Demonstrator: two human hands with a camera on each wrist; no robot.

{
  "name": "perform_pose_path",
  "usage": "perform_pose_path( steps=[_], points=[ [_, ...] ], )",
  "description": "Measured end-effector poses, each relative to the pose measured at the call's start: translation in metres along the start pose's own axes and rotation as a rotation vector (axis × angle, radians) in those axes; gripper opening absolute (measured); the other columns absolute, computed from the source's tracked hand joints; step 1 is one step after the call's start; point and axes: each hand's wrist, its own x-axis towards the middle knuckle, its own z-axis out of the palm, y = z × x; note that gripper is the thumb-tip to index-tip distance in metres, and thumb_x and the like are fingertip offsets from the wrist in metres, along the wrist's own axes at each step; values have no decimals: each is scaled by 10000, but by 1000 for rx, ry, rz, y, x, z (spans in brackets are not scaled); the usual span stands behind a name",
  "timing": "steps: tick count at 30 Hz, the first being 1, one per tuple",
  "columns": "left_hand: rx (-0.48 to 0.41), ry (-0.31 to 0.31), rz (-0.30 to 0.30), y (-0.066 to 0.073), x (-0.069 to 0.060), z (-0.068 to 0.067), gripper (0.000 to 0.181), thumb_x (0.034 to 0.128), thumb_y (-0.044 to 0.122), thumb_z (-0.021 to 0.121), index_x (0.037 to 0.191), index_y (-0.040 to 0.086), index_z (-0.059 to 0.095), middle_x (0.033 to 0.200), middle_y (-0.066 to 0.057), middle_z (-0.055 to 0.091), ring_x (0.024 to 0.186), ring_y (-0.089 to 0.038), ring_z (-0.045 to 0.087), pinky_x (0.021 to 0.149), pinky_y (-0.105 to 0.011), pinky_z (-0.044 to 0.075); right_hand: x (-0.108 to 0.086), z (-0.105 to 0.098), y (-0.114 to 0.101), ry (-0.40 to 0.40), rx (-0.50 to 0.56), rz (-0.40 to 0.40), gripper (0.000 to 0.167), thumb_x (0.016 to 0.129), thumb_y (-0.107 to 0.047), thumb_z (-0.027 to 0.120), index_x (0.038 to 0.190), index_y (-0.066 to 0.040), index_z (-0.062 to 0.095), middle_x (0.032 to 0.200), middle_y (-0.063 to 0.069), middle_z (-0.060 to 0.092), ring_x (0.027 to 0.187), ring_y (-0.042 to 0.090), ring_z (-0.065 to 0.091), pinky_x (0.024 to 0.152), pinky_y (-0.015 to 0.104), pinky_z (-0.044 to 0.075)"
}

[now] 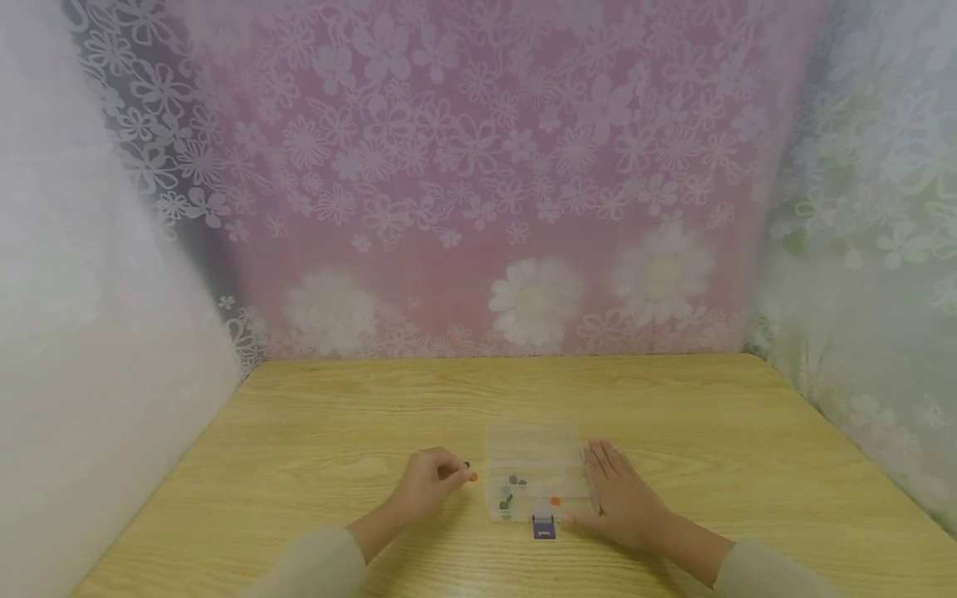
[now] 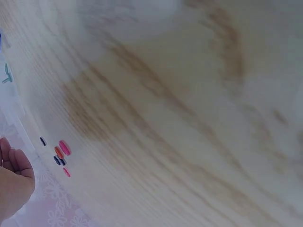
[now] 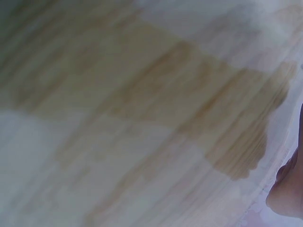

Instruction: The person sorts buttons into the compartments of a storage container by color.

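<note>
A clear plastic compartment box (image 1: pixel 532 444) lies on the table, with a purple latch (image 1: pixel 544 528) at its front. Inside show dark discs (image 1: pixel 512 480), green pieces (image 1: pixel 504 505) and an orange disc (image 1: pixel 555 501). My left hand (image 1: pixel 428 484) is low at the box's left, fingers bent, thumb and fingertips beside an orange disc (image 1: pixel 473 477) and a black disc (image 1: pixel 467 465); whether it pinches one is unclear. In the left wrist view, pink discs (image 2: pixel 65 147) and dark discs (image 2: pixel 42 141) lie on the table. My right hand (image 1: pixel 624 502) rests along the box's right side, fingers straight, thumb at the front edge.
The wood-grain table (image 1: pixel 336 415) reaches back to a pink flowered curtain (image 1: pixel 478 208). A white sheet (image 1: pixel 97 291) hangs on the left and a pale flowered curtain (image 1: pixel 875 291) on the right.
</note>
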Motion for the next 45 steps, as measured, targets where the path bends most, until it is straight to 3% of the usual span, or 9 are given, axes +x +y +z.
perform_pose_path(
  steps=[19,33,45],
  points=[
    [3,12,74,15,14,23,101,825,108,672,803,13,696,820,-106,679,711,-58,564,643,-147,477,0,-3,-2,-6,-10,-11,1011,816,-646,522,1386,142,246,1468,334,200,1377,459,172,1096,584,170],
    [-29,-17,28,28,19,35,112,835,139,668,801,39,705,833,-69,677,719,-22,540,651,-147,469,1,0,1,-12,-11,-1,1025,813,-662,511,1399,129,228,1480,321,181,1386,451,149,1097,585,162],
    [-12,-6,61,33,26,51,119,816,141,689,777,31,706,770,-66,660,671,12,491,620,-138,442,0,1,1,-5,-4,1,1021,813,-662,512,1394,132,240,1479,318,190,1388,446,153,1098,579,167]
  ],
)
